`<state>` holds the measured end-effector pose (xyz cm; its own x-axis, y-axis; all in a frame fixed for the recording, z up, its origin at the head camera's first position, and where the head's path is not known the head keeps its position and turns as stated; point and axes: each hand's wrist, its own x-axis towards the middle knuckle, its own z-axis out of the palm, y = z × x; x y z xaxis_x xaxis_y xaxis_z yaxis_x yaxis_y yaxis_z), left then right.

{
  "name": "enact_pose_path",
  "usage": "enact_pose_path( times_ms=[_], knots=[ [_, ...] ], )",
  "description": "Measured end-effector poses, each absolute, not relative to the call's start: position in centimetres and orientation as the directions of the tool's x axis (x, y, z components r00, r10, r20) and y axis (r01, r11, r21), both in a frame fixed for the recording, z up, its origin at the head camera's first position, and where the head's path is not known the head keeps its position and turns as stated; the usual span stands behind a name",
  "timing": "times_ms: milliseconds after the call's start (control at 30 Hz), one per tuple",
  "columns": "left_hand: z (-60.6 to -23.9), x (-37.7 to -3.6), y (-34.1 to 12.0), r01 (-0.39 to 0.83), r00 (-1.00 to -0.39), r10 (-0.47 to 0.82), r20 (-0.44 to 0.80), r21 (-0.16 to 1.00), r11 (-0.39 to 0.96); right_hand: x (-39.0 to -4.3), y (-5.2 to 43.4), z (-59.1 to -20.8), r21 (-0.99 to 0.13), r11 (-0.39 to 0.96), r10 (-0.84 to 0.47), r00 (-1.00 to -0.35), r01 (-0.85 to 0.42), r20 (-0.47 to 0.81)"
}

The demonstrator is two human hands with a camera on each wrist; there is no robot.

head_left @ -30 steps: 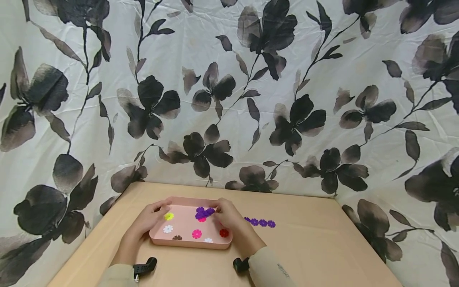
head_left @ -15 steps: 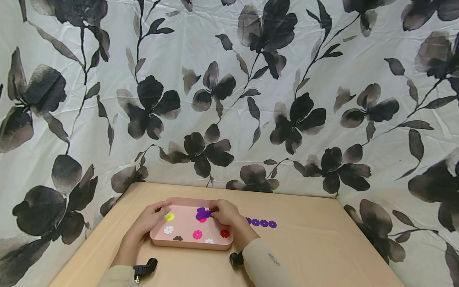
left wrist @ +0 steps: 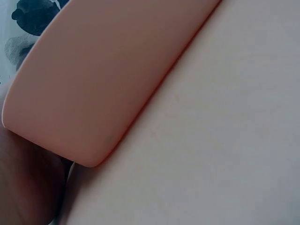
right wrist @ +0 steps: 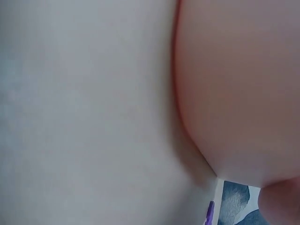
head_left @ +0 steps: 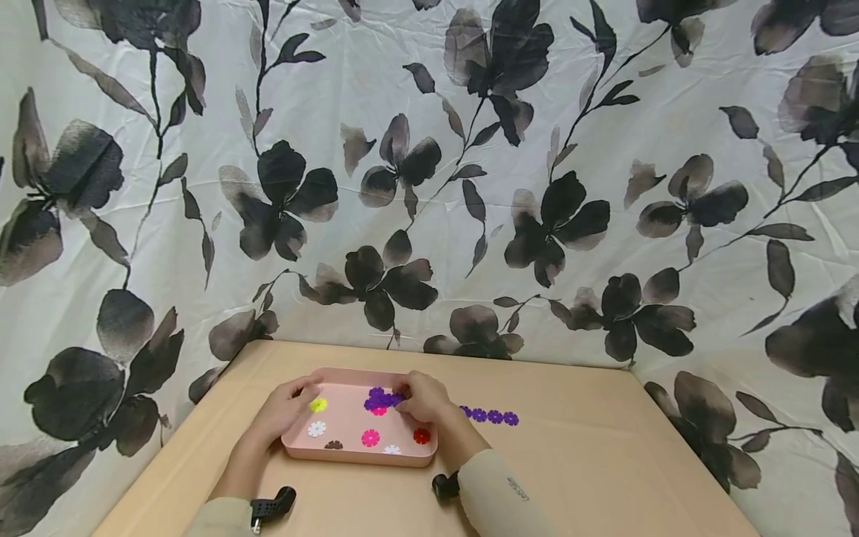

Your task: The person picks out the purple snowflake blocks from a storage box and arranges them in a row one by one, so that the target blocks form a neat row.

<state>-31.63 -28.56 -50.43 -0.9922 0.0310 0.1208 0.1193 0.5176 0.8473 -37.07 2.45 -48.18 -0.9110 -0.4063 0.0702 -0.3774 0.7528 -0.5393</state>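
A shallow pink tray [head_left: 349, 453] lies on the tan table [head_left: 577, 462]. My left hand [head_left: 302, 395] grips the tray's left rim, beside a yellow flower disc [head_left: 318, 405]. My right hand [head_left: 404, 399] reaches over the tray's right side and its fingertips pinch a cluster of purple flower discs [head_left: 377, 400]. Loose white [head_left: 316, 429], brown [head_left: 332, 445], pink [head_left: 370, 438] and red [head_left: 421, 435] discs lie in the tray. The left wrist view shows only the tray's outer wall [left wrist: 93, 84] and the table; the right wrist view shows the tray wall [right wrist: 234, 84].
A short chain of purple discs [head_left: 488, 416] lies on the table just right of the tray. A white cloth with black flowers [head_left: 470, 186] hangs close behind the table's far edge. Bare table top stretches to the right.
My right hand has shifted slightly at the purple cluster. The left hand and the tray have stayed where they were.
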Motion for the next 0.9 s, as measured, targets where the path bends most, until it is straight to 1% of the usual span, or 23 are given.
enact_pose_path(
  times_ms=[233,467,800,900],
  knots=[
    [-50.6,-31.3,-28.4,0.092,-0.995,0.006,0.104,0.856,0.508,-37.2,2.9,-48.5,-0.550,0.727,-0.421,-0.899,-0.412,0.118],
    [-50.5,-31.3,-28.4,0.092,-0.995,0.002,0.104,0.865,0.493,-37.1,3.8,-48.2,-0.637,0.633,-0.479,-0.869,-0.440,0.124],
    [-50.6,-31.5,-28.6,0.114,-0.992,0.015,0.123,0.858,0.501,-36.7,5.1,-47.3,-0.772,0.488,-0.509,-0.851,-0.407,0.127],
    [-50.6,-31.6,-28.5,0.121,-0.991,0.014,0.132,0.856,0.503,-36.3,5.7,-47.0,-0.797,0.453,-0.515,-0.847,-0.399,0.131]
  ],
)
